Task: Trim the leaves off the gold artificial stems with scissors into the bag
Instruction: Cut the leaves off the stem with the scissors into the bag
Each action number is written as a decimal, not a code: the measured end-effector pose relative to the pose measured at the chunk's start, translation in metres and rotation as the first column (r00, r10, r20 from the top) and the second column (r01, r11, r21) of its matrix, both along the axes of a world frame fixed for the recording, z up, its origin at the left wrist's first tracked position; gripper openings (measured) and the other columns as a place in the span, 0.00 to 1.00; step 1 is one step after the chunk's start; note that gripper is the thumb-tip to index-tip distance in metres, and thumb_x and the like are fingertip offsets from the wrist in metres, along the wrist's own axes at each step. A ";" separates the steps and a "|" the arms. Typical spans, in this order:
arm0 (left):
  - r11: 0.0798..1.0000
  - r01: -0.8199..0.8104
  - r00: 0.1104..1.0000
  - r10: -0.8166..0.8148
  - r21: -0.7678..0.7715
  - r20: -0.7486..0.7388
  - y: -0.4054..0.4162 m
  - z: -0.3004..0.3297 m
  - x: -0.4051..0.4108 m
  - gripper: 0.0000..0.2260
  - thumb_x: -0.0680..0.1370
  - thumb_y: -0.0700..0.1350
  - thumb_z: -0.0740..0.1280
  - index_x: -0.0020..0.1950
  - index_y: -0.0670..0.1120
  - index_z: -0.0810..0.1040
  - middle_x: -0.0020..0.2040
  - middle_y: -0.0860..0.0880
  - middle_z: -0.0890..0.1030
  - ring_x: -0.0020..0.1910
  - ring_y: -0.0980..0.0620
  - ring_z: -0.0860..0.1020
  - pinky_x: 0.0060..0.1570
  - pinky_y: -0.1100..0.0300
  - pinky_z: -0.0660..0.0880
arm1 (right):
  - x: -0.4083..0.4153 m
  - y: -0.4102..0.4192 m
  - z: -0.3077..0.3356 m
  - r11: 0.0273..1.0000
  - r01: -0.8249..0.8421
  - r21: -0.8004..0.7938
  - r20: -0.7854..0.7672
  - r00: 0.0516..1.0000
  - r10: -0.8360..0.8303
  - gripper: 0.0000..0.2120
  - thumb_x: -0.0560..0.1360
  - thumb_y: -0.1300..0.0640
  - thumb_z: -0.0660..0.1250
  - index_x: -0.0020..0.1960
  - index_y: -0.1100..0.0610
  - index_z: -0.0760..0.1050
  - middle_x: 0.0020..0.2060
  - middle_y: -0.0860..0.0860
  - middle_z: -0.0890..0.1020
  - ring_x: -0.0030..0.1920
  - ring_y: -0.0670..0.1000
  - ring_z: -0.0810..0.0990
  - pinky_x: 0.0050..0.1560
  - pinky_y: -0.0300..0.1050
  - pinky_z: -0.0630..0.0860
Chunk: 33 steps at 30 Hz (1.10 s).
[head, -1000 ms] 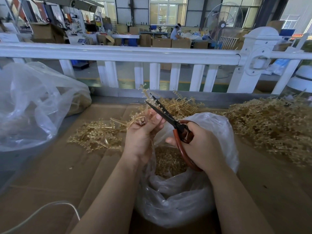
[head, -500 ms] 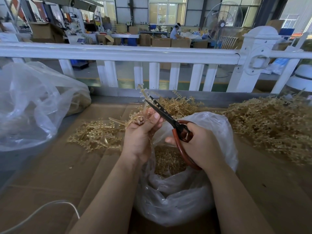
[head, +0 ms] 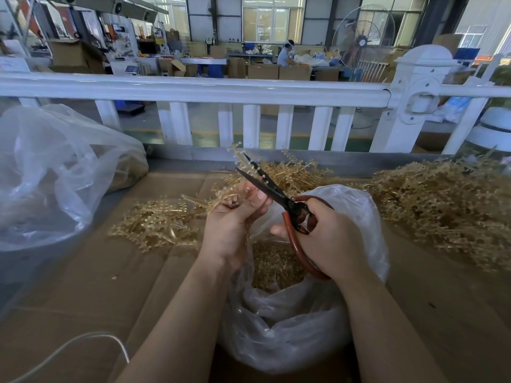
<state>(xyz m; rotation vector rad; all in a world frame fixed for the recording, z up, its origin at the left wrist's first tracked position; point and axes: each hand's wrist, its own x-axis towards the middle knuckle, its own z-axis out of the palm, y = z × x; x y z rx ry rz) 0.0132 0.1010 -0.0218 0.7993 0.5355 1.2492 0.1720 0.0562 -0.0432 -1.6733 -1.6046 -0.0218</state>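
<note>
At frame centre, above open clear bag [head: 359, 217]: gold stem [head: 237, 158] pinched in left hand [head: 232, 225] fingers [head: 255, 199]; right hand [head: 329, 239] fingers clenched around red-handled scissors [head: 265, 183], blades parted beside stem.

Stem [head: 235, 161] base hidden in left hand [head: 235, 217]; right pile [head: 448, 200] cut off at edge.

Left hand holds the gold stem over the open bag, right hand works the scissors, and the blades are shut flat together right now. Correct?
Not quite: the head view shows the scissors with blades spread apart, not shut. The rest stands: the left hand holds the gold stem above the open bag, and the right hand grips the red handles.
</note>
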 end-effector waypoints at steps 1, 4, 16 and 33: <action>1.000 0.003 1.000 -0.003 -0.004 0.000 0.000 0.000 0.000 0.02 0.66 0.38 0.74 0.36 0.44 0.85 0.35 0.48 0.84 0.34 0.54 0.83 0.35 0.64 0.79 | 0.000 0.000 0.000 1.000 0.001 0.002 0.001 1.000 -0.001 0.37 0.63 0.16 0.55 0.52 0.44 0.76 0.36 0.32 0.75 0.38 0.37 0.75 0.40 0.27 0.69; 1.000 0.006 1.000 -0.006 -0.022 -0.013 0.000 0.000 0.000 0.03 0.66 0.38 0.74 0.39 0.41 0.84 0.36 0.47 0.84 0.35 0.54 0.83 0.36 0.64 0.79 | 0.000 0.000 -0.001 1.000 -0.006 0.002 -0.005 1.000 0.006 0.36 0.63 0.16 0.56 0.53 0.44 0.76 0.36 0.30 0.74 0.37 0.35 0.74 0.39 0.26 0.68; 0.999 0.041 0.999 -0.042 -0.024 -0.026 0.000 0.000 0.000 0.03 0.66 0.38 0.73 0.38 0.43 0.84 0.34 0.48 0.83 0.35 0.55 0.82 0.34 0.64 0.79 | -0.001 0.000 0.000 0.999 -0.032 0.006 -0.041 0.999 0.032 0.35 0.62 0.16 0.56 0.52 0.42 0.77 0.37 0.30 0.76 0.41 0.32 0.76 0.40 0.26 0.69; 0.998 0.066 0.996 -0.066 -0.007 -0.053 0.001 0.001 -0.001 0.02 0.65 0.39 0.74 0.36 0.45 0.86 0.35 0.47 0.84 0.36 0.54 0.83 0.38 0.64 0.79 | -0.003 -0.001 0.005 1.000 -0.031 0.005 -0.038 0.999 0.031 0.37 0.61 0.15 0.54 0.52 0.42 0.76 0.38 0.33 0.78 0.40 0.30 0.75 0.35 0.25 0.68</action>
